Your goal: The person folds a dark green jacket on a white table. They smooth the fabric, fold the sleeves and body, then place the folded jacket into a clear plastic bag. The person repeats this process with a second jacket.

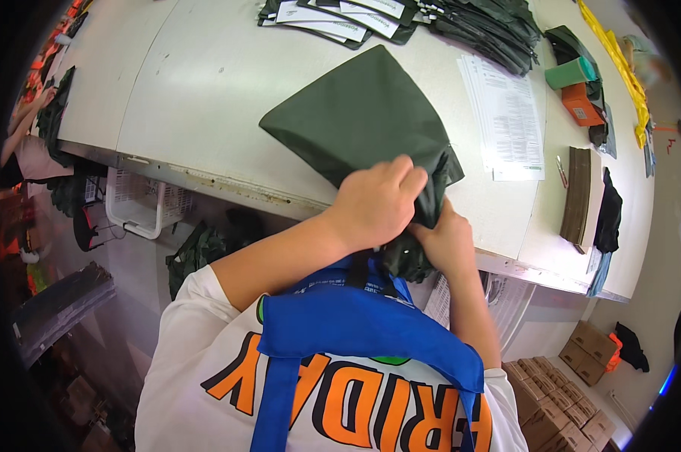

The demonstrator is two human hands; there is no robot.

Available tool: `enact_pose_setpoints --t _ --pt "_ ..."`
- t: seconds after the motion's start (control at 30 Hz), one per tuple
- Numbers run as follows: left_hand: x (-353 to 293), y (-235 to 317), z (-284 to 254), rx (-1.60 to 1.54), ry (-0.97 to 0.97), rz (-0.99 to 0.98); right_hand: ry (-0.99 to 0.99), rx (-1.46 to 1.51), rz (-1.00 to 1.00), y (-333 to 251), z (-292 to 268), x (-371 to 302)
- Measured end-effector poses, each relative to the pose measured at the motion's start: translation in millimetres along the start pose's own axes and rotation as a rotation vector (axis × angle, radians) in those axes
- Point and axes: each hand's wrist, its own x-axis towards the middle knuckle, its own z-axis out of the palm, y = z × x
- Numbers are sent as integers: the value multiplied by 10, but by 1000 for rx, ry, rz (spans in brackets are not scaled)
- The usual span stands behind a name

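Observation:
A dark green, flat, glossy plastic bag [363, 105] lies partly on the white table and reaches over its front edge toward me. My left hand [382, 202] is closed on the gathered side of it, knuckles up. Just to the right, my right hand [447, 235] grips the same bunched plastic, thumb against it. Below the hands a crumpled black part [406, 258] hangs in front of my blue apron [370, 320]; I cannot tell whether it belongs to the bag. What the bag may contain is hidden.
Black packages with white labels [333, 22] and a heap of black bags [487, 30] lie at the back. Printed sheets [510, 113], an orange box [581, 104], a green roll [570, 73] and stacked cardboard [579, 192] are on the right. A white basket [141, 203] sits under the table.

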Motion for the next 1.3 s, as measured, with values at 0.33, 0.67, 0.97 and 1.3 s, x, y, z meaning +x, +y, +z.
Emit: enact_pose_setpoints --t 0.33,0.67,0.97,1.3 --pt "520 -142 175 24 -100 58 3 -183 -227 -190 35 76" --pt "-651 -771 12 -485 146 -197 147 908 101 256 20 361" --pt "-239 -472 262 -713 24 -424 0 1291 141 -105 -71 435" --pt "-818 -670 375 -1223 -346 -506 94 852 81 252 213 906"
